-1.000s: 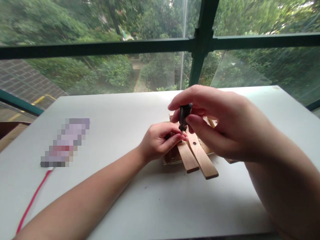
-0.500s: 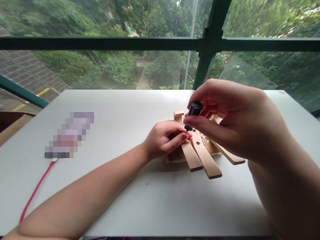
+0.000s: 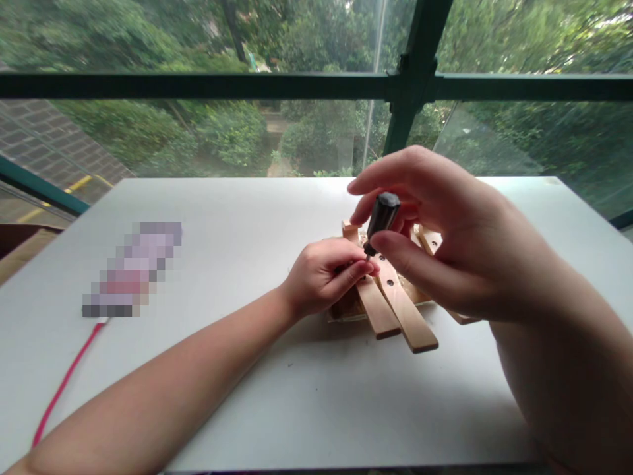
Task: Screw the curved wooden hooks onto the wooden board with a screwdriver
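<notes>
A screwdriver (image 3: 384, 214) with a black handle stands tilted above the wooden pieces, its shaft running down between the pinched thumb and finger of my left hand (image 3: 329, 272). Its tip is hidden there, and I cannot see whether a screw sits under it. My right hand (image 3: 438, 244) has its thumb against the handle, with the fingers curved loosely around the far side and the forefinger lifted off. Below my hands, two flat wooden slats (image 3: 415, 323) point toward me, with dark round screw heads or holes in them. A third slat (image 3: 429, 239) is mostly covered by my right hand.
Under the slats lies a brown, plastic-wrapped piece (image 3: 346, 315) on the white table (image 3: 247, 409). To the left rests a blurred-out flat object (image 3: 133, 270) with a red cable (image 3: 66, 382). A green-framed window (image 3: 198, 86) stands behind the table.
My right fingers have loosened and spread from the screwdriver handle, showing more of it. The right hand has shifted slightly left. My left hand keeps its pinch in place.
</notes>
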Tool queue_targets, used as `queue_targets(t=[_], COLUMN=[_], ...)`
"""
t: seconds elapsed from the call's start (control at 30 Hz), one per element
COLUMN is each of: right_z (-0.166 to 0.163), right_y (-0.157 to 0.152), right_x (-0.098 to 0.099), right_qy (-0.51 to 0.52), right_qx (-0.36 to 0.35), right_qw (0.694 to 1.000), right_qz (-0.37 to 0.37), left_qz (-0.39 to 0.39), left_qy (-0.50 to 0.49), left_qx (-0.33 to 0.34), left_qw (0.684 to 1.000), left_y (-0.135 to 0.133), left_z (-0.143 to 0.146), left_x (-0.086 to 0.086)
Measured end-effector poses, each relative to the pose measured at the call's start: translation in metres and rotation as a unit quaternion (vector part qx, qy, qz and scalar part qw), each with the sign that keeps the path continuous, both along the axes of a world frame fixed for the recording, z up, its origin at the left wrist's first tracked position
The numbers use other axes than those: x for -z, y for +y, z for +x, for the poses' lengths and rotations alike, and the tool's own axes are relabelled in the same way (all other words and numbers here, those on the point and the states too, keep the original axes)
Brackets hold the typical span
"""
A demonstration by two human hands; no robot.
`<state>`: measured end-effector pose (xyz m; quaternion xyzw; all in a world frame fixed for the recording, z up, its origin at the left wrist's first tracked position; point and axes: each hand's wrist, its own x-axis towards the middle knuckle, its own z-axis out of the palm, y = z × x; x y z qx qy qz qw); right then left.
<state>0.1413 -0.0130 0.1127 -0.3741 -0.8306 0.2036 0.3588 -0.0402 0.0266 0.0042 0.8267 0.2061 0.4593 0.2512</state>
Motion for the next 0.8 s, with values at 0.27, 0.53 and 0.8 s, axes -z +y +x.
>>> queue_targets(t=[0.27, 0.53, 0.8], right_z=[0.0108, 0.0105, 0.0083], right_y=[-0.0021, 0.0030, 0.0035], right_x=[-0.0042, 0.0017, 0.0041], right_qy=[-0.046, -0.049, -0.050], right_qx=[0.023, 0.070, 0.056], right_qw=[0.999, 0.996, 0.996], right_qz=[0.016, 0.036, 0.053], left_qz=[0.003, -0.002, 0.008], left_qy=[0.004, 0.008, 0.006], left_qx=[0.001, 0.033, 0.034], left_qw=[1.000, 0.999, 0.999], left_y=[-0.0004, 0.0013, 0.0020], left_z=[0.0010, 0.0004, 0.0017], left_x=[-0.0007, 0.0016, 0.0027])
